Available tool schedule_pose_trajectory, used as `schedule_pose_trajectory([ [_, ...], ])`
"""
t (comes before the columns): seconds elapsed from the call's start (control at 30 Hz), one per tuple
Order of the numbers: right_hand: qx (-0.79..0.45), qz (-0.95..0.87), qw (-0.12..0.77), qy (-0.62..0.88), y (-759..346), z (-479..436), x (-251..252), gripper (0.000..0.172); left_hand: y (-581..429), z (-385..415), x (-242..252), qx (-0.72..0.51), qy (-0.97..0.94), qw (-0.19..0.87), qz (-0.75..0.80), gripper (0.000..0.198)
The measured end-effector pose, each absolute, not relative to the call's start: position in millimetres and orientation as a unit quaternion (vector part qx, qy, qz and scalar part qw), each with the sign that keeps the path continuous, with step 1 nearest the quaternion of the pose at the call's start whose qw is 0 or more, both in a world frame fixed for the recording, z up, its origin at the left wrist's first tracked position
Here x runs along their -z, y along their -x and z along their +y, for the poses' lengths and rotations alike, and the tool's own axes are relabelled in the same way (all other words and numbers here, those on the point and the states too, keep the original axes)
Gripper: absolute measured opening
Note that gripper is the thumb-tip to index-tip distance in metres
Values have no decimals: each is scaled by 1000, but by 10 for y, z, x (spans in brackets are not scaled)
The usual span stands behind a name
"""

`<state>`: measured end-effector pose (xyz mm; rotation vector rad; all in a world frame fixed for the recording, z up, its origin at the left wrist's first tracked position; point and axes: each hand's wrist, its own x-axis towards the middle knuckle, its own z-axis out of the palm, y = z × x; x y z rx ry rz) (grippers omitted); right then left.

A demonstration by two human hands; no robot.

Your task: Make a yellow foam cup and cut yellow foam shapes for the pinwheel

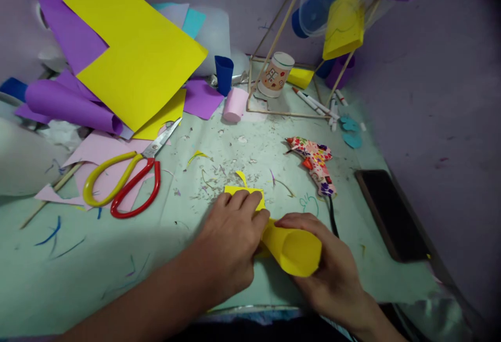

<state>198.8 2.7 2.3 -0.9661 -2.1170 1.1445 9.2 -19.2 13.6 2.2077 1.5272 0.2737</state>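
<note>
My right hand (pixel 329 258) is wrapped round a yellow paper tube (pixel 299 253), its round open end facing me. My left hand (pixel 235 232) is closed, its fingers curled over yellow paper (pixel 243 190) just left of the tube. Whether that paper and the tube are one piece is hidden by my fingers. Beyond my left hand, a thin yellow paper strip (pixel 241 177) lies among small scraps. A flower-patterned glue gun (pixel 315 162) rests on its side beyond my right hand. Scissors (pixel 136 175) with one yellow and one red handle lie partly open at the left.
Yellow sheets (pixel 136 55), a purple paper roll (pixel 74 107) and pink paper (pixel 94 149) pile up at the left. A stick frame (pixel 287 114) stands at the back around a decorated paper cup (pixel 276 74). Markers (pixel 311 102) and a phone (pixel 393 214) lie at the right.
</note>
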Motion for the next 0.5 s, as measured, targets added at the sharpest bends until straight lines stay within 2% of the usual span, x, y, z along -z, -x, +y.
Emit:
schedule_pose_trajectory([
  [0.13, -414, -797, 267, 349, -1947, 30, -9, 43, -1, -183, -191, -132, -796, 235, 542, 47],
  [0.3, -397, -790, 304, 354, -1934, 34, -12, 42, 72, -280, -375, -283, -773, 252, 509, 38],
  [0.5, -413, -780, 310, 354, -1949, 15, 89, 37, -123, -296, -491, -266, -831, 208, 442, 26],
])
